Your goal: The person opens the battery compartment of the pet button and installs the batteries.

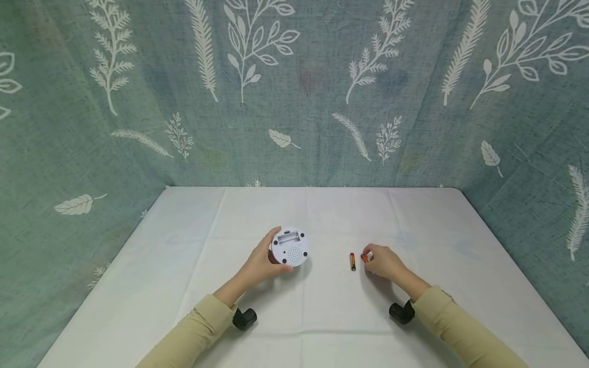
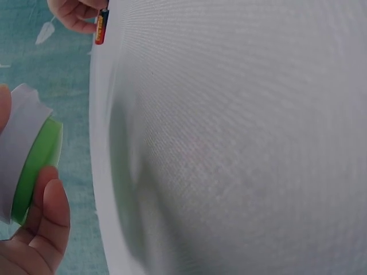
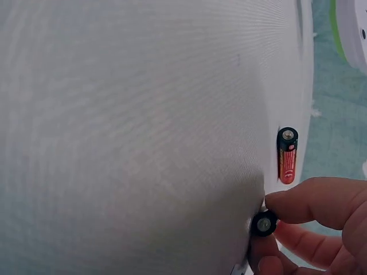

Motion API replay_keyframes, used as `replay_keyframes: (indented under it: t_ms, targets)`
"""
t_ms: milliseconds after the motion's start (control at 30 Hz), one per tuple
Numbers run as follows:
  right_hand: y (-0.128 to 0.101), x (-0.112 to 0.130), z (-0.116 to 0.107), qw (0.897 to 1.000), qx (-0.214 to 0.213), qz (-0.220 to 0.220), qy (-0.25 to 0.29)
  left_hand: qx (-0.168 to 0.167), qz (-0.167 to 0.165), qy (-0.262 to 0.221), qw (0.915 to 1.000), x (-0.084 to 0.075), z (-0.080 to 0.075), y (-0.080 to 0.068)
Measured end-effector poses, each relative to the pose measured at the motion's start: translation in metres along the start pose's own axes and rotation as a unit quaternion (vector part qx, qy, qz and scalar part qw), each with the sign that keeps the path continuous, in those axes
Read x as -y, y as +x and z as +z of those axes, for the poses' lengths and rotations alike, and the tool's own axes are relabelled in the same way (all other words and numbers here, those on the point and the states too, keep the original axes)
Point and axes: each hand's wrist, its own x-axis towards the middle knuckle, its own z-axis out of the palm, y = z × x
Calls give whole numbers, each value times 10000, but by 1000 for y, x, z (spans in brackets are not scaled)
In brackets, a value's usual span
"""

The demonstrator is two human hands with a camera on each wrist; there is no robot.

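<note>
My left hand [image 1: 258, 265] holds a round white device [image 1: 294, 254], its underside turned up toward the head camera. That underside has an uncovered battery compartment [image 1: 288, 237] with no battery visible in it, small dark feet and a patch of holes. In the left wrist view a green band [image 2: 41, 154] runs around the device, with fingertips against it. My right hand [image 1: 385, 262] pinches a red and black battery [image 3: 264, 224] between thumb and fingers, at the tabletop. Another battery [image 1: 352, 261], red, gold and black, lies on the cloth just left of that hand.
A white cloth covers the table [image 1: 221, 214], with fold lines across it. Green-blue fabric [image 1: 303, 138] with white leaf prints hangs behind and at both sides. Black mounts [image 1: 245, 319] sit at both wrists.
</note>
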Motion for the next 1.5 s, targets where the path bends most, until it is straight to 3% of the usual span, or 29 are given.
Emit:
replay_keyframes:
  t_ms: [133,267,533,667,1233,1500]
  targets:
    - [1,2,-1,9997,24,23,-262,89,3,20,10000,2,1,1]
    - [3,4,-3,9997,63,126,-196,273,-10,74,9996,7,2,2]
    - [3,7,-6,9997,93,215,35,954,-6,178,9953,13,3,1]
    - [3,8,-7,9998,52,198,-11,1116,-72,197,9935,12,2,0]
    - [5,13,-13,9987,-28,-479,186,1421,-344,224,9890,12,-3,0]
    - [5,26,-14,9917,43,-1189,485,1496,-434,267,9874,13,-4,2]
